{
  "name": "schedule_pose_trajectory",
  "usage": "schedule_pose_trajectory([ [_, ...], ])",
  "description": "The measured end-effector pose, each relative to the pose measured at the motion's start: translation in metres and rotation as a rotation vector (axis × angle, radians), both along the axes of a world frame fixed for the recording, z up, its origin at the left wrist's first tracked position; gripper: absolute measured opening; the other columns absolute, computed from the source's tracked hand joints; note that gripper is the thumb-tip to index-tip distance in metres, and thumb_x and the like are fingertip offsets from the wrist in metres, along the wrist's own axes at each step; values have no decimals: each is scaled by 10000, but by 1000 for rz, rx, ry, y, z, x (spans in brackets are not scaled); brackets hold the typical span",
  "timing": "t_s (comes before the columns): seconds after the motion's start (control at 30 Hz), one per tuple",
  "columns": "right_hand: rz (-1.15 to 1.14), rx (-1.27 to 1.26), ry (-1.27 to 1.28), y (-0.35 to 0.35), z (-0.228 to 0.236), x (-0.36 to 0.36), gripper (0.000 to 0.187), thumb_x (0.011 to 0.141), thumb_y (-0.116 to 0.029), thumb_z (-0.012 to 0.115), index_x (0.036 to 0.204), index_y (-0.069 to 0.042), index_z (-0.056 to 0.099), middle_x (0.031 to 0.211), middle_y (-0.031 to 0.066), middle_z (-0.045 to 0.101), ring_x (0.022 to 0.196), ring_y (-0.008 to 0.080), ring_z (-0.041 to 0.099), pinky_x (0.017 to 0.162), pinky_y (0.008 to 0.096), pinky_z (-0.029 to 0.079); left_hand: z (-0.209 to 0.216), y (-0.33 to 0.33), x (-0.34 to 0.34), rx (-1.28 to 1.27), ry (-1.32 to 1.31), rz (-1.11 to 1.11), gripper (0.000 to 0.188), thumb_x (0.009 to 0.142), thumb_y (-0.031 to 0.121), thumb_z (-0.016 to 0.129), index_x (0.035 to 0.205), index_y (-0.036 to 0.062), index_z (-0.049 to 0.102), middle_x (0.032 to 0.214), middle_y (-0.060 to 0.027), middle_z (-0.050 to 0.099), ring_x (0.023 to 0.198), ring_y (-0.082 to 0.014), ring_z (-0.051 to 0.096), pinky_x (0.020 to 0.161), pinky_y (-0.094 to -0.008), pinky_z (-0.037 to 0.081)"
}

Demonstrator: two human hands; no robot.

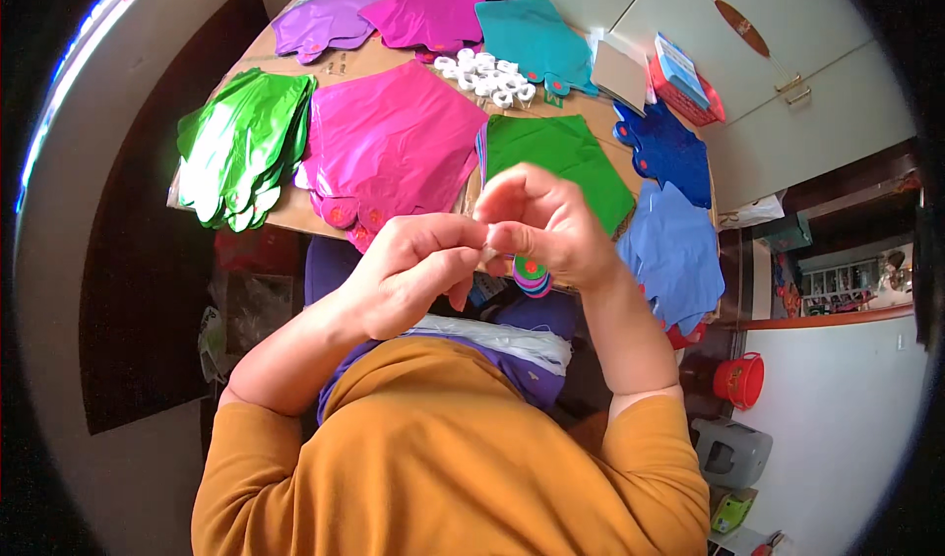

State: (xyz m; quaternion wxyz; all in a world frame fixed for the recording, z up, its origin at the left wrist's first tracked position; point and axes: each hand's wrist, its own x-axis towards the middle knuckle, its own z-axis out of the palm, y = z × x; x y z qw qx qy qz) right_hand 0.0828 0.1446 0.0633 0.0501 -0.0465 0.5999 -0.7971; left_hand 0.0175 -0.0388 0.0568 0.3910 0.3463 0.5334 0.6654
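Note:
In front of my chest, my left hand (pixel 413 266) and my right hand (pixel 546 229) meet at the fingertips. Both pinch a small white thing (pixel 489 249), mostly covered by the fingers, so its kind does not show. Across my lap lies a bundle of white string (pixel 502 338). Just behind the right hand is a stack of flat green foil balloons (pixel 556 153), with round coloured tabs (pixel 533 271) hanging below. A pink foil balloon stack (pixel 394 138) lies beyond the left hand. Small white rings (pixel 487 77) are heaped farther back.
Cardboard (pixel 340 64) covers the table. Shiny green (pixel 241 143), purple (pixel 325 22), magenta (pixel 423 17), teal (pixel 536 39), dark blue (pixel 674 153) and light blue (pixel 674 251) foil stacks surround the middle. A red basket (pixel 679 93) stands back right; a red bucket (pixel 738 381) is lower right.

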Motion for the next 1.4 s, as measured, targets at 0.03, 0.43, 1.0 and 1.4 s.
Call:
schedule_pose_trajectory([
  [0.03, -11, -23, -10, 2, -6, 3, 147, 826, -136, 680, 825, -16, 595, 810, 33, 598, 728, 100, 567, 665, 230, 459, -5, -1, -1, -18, -13, -10, 272, 853, 166, 470, 966, -37, 611, 751, -57, 615, 617, -97, 546, 567, -229, 438],
  [0.43, -154, 506, 448, -1, -3, 21, 237, 704, -70, 764, 879, -39, 607, 839, 60, 602, 766, 148, 588, 685, 267, 471, -4, 4, -1, -14, -47, -61, 201, 901, 191, 533, 788, 34, 588, 668, 9, 558, 567, -36, 462, 492, -201, 353],
  [1.0, -59, 617, 372, 17, 4, -18, 113, 711, 0, 680, 772, -32, 590, 747, 5, 599, 707, 81, 560, 651, 219, 456, -47, 0, -44, 316, -542, 444, 140, 862, 128, 493, 974, 53, 534, 1211, -123, 529, 618, -91, 480, 536, -223, 418],
  [1.4, -642, 934, -419, 208, -107, -183, 213, 826, -187, 643, 899, 12, 639, 750, 72, 649, 600, 114, 599, 489, 252, 445, -49, -36, -29, -17, -225, 141, 127, 892, 144, 585, 941, 32, 618, 885, -13, 637, 638, -30, 465, 584, -188, 399],
])
